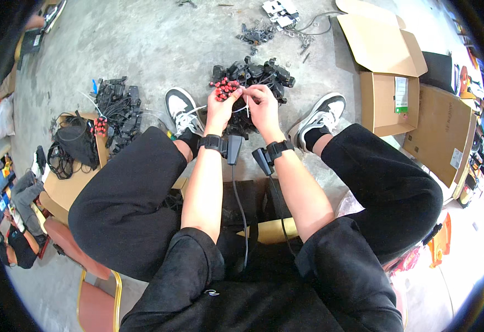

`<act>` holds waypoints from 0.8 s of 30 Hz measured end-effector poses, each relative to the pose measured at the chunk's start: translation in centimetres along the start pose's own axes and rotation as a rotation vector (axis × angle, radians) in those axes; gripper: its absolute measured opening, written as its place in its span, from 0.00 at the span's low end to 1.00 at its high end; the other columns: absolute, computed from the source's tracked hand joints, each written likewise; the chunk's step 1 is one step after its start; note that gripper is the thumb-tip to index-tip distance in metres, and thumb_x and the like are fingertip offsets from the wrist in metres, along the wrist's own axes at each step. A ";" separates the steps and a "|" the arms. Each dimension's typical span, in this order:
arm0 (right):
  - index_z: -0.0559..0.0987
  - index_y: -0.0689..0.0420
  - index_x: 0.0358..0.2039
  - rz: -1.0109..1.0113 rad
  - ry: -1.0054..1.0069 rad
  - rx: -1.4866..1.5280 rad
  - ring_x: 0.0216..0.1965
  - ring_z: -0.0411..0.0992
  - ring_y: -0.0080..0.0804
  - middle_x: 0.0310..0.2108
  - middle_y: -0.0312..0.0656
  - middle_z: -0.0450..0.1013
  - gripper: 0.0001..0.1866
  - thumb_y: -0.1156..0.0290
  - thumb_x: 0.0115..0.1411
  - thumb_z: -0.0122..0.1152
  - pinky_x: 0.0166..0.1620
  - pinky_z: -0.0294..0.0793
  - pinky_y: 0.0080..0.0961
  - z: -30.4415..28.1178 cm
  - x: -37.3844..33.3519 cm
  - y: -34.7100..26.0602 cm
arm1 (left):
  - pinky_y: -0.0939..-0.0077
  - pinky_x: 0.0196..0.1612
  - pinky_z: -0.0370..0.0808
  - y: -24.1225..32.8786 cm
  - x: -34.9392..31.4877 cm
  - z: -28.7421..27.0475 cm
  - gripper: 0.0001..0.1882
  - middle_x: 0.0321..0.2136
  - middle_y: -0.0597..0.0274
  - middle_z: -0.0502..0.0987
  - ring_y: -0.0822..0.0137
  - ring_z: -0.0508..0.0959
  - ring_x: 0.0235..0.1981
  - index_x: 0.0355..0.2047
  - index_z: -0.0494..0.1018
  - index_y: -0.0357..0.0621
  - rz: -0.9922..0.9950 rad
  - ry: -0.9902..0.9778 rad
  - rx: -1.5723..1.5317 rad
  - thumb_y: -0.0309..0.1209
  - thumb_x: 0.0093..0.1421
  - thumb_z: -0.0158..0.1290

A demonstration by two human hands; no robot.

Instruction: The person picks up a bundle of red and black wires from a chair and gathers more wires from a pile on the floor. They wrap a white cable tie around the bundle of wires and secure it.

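Observation:
My left hand (218,115) is closed around a bundle of black cables with red ends (225,87), its thumb toward the right hand. Close beside it, my right hand (264,109) has its fingers pinched together at a thin white strip that looks like a cable tie (247,105). Both hands are over a pile of black cables with box-shaped plugs (276,76) on the floor between my shoes. Where exactly the strip goes around the bundle is hidden by my fingers.
Left lies another black cable heap (123,105) with a red-ended bundle (100,126), by an open carton (68,185). Small metal parts (279,14) lie at the far side. Right stand an open cardboard box (388,119) and a larger carton (438,133). A cable hangs from each wrist strap.

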State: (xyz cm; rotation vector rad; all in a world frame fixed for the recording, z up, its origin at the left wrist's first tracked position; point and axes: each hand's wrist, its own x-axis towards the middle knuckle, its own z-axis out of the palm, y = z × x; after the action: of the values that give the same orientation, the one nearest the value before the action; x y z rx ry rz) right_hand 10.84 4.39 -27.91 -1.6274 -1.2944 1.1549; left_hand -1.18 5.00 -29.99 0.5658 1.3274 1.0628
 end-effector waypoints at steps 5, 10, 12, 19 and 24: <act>0.80 0.55 0.34 -0.079 -0.008 -0.015 0.34 0.71 0.31 0.35 0.41 0.69 0.10 0.81 0.51 0.56 0.35 0.70 0.22 -0.1 -0.8 1.0 | 0.80 0.41 0.70 0.2 0.0 0.4 0.11 0.32 0.63 0.77 0.73 0.75 0.34 0.35 0.73 0.38 -0.019 -0.036 -0.010 0.27 0.51 0.58; 0.78 0.59 0.34 0.018 0.003 0.191 0.34 0.71 0.26 0.35 0.39 0.69 0.08 0.79 0.53 0.56 0.37 0.71 0.19 0.3 -1.0 1.2 | 0.82 0.39 0.70 0.3 0.1 0.6 0.12 0.31 0.67 0.76 0.76 0.74 0.32 0.35 0.74 0.39 -0.016 -0.043 -0.031 0.28 0.50 0.60; 0.77 0.61 0.35 0.053 0.018 0.217 0.34 0.72 0.25 0.36 0.39 0.70 0.08 0.80 0.54 0.55 0.37 0.71 0.18 0.6 -1.1 1.3 | 0.84 0.38 0.70 0.3 0.1 1.0 0.09 0.30 0.67 0.76 0.76 0.75 0.32 0.32 0.74 0.39 -0.030 0.019 0.054 0.28 0.52 0.58; 0.75 0.64 0.36 0.231 0.096 0.422 0.33 0.72 0.24 0.36 0.43 0.74 0.14 0.85 0.55 0.41 0.39 0.70 0.20 -1.5 -0.2 1.2 | 0.84 0.36 0.70 -0.5 0.5 0.7 0.12 0.28 0.69 0.77 0.80 0.73 0.28 0.33 0.74 0.38 0.053 0.073 0.111 0.29 0.49 0.61; 0.78 0.61 0.33 0.066 -0.061 0.161 0.31 0.72 0.24 0.33 0.41 0.75 0.10 0.81 0.53 0.47 0.37 0.70 0.21 -2.9 2.5 -0.6 | 0.83 0.36 0.69 0.5 -0.2 1.5 0.09 0.27 0.68 0.77 0.79 0.74 0.29 0.32 0.74 0.37 0.106 0.084 0.259 0.29 0.52 0.58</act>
State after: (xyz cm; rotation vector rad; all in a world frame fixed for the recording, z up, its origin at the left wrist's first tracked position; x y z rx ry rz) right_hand 13.59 6.91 -26.98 -1.5370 -1.1616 1.3229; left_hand 0.16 5.40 -29.18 0.7986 1.5347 1.0160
